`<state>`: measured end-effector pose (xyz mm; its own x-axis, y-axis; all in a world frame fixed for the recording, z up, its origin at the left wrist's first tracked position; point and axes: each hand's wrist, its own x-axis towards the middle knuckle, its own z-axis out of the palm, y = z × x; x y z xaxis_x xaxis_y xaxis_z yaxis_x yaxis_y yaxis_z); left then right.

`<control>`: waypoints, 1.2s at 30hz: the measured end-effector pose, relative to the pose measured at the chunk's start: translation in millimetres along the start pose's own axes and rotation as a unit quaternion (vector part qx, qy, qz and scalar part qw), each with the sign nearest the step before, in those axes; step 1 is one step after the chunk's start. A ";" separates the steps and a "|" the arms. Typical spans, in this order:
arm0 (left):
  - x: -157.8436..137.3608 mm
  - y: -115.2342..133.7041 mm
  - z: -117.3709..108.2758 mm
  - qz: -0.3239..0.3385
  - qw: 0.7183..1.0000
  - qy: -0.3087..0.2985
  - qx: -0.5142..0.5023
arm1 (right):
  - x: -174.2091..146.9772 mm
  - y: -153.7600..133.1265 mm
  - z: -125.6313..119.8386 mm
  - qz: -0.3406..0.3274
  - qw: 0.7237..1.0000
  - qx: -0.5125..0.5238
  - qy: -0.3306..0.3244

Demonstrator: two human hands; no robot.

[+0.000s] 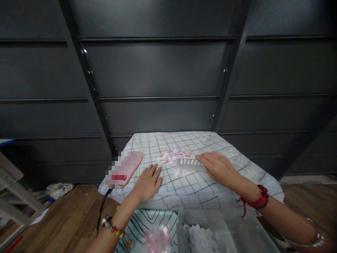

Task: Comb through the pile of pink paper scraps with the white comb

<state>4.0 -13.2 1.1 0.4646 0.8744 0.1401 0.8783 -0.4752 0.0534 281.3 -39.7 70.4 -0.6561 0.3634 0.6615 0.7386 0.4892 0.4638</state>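
My right hand (219,167) is closed around the right end of a whitish, translucent plastic tray (188,165) with a row of slots along its side. The tray is tilted on its edge at the cloth. Against its left and far side lies a loose pile of small white and pink pieces (171,156), with a few white bits in front of it. My left hand (150,179) rests palm down on the checked white cloth (168,191), fingers stretched out and holding nothing, just left of the pile.
A pink-edged phone (131,174), partly blurred out, lies at the cloth's left with a black strap hanging down. Nearest me are a clear bin (237,228) containing white pieces (201,239) and pink-and-white pieces (158,239) on striped fabric. A dark panelled wall (158,70) stands behind.
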 end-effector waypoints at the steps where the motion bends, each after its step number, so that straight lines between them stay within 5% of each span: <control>1: 0.0 -0.2 0.5 0.000 1.000 0.001 -0.001 | -0.4 -0.3 -1.5 -0.003 1.000 0.004 -0.002; 21: 0.1 -1.2 2.6 0.007 1.000 0.018 0.000 | -10.0 24.9 20.4 0.042 0.979 0.197 -0.017; 28: -0.2 0.8 -0.7 0.009 1.000 0.012 0.006 | -3.1 27.8 21.7 -0.001 0.965 0.256 -0.055; 36: 0.8 0.4 -1.3 0.005 1.000 0.004 0.001 | -19.4 43.9 4.5 0.044 0.981 0.185 -0.042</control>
<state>4.6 -12.9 2.5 0.4727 0.8687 0.1480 0.8738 -0.4838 0.0495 325.7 -21.8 75.3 -0.6145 0.4734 0.6310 0.6960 0.7019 0.1513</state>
